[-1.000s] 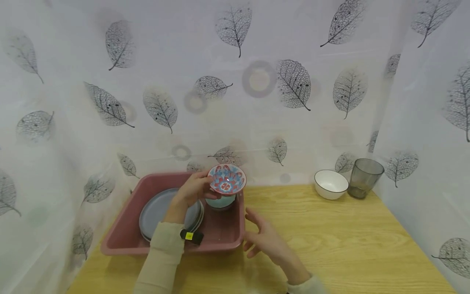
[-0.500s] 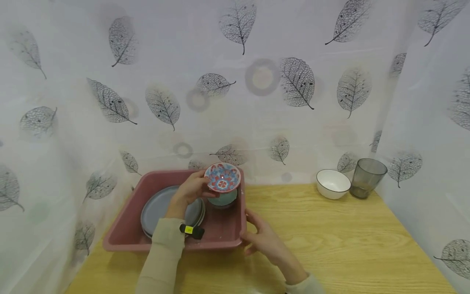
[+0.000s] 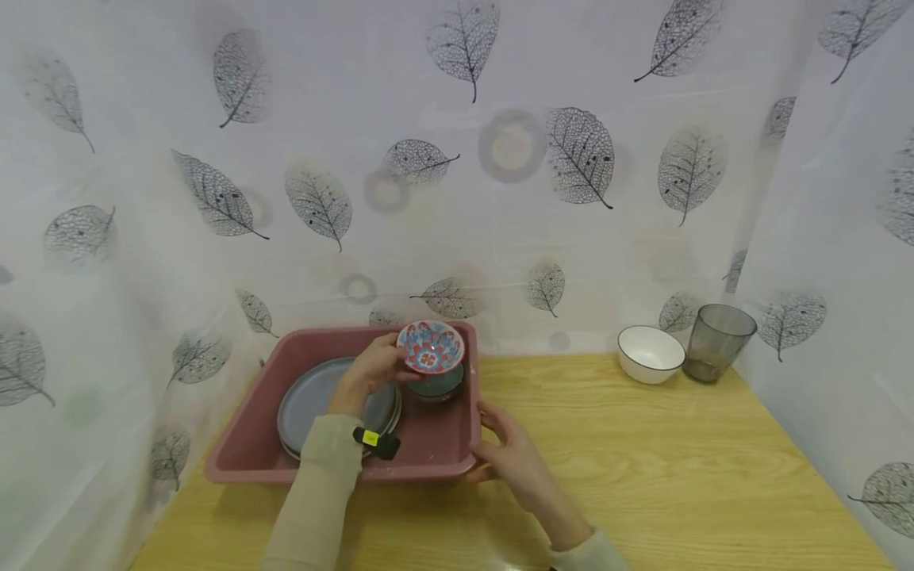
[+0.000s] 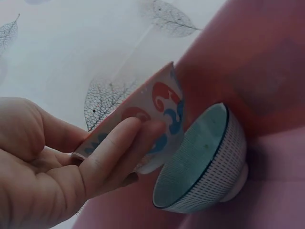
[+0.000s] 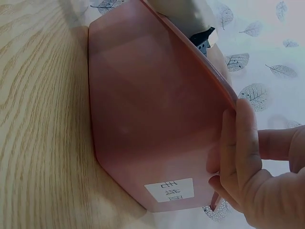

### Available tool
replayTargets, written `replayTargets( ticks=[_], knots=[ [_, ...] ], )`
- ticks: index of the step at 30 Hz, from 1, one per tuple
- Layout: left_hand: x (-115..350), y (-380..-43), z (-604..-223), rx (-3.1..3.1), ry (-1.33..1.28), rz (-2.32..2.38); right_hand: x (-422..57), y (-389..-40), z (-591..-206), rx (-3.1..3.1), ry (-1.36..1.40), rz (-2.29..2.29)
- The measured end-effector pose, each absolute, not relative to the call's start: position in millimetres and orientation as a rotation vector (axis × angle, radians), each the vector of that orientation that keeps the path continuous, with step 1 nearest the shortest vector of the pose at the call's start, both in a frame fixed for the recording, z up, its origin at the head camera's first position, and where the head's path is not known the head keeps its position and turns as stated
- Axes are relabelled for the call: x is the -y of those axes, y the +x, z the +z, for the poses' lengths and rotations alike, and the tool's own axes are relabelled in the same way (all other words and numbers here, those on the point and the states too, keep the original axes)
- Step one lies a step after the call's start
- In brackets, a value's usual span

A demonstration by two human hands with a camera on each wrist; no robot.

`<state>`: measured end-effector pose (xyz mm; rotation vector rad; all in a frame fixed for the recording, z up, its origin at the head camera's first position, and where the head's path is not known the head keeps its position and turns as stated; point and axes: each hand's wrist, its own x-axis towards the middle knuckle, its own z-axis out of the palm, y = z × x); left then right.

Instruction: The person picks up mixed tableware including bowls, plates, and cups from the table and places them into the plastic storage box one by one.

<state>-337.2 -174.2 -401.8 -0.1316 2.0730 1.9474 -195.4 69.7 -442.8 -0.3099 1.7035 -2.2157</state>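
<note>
My left hand (image 3: 373, 369) holds a small bowl (image 3: 432, 347) with a red and blue pattern by its rim, thumb on one side and fingers on the outer wall. In the left wrist view the patterned bowl (image 4: 143, 117) is tilted, close above a green-lined bowl (image 4: 207, 167); whether they touch I cannot tell. That green-lined bowl (image 3: 437, 387) sits inside a pink plastic basin (image 3: 421, 474), in its back right corner. My right hand (image 3: 517, 464) grips the basin's right rim; in the right wrist view its fingers (image 5: 245, 143) curl at the rim's outer side.
Stacked grey plates (image 3: 300, 412) lie in the basin's left part. A white bowl (image 3: 650, 354) and a grey see-through cup (image 3: 717, 341) stand at the back right of the wooden table (image 3: 643, 468). A leaf-print curtain (image 3: 485, 230) hangs behind.
My left hand has brought the patterned bowl slightly left, over the green-lined bowl. My right hand, apart from the basin at first, has come to its right rim and now grips it.
</note>
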Motion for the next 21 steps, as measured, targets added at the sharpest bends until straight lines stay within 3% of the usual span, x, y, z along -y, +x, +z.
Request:
replayTargets(
  ticks=[21],
  knots=[
    [170.6, -336.4, -408.9, -2.332, -0.235, 1.707, -69.3, -195.6, -443.1, -1.709, -0.276, -2.222]
  ],
)
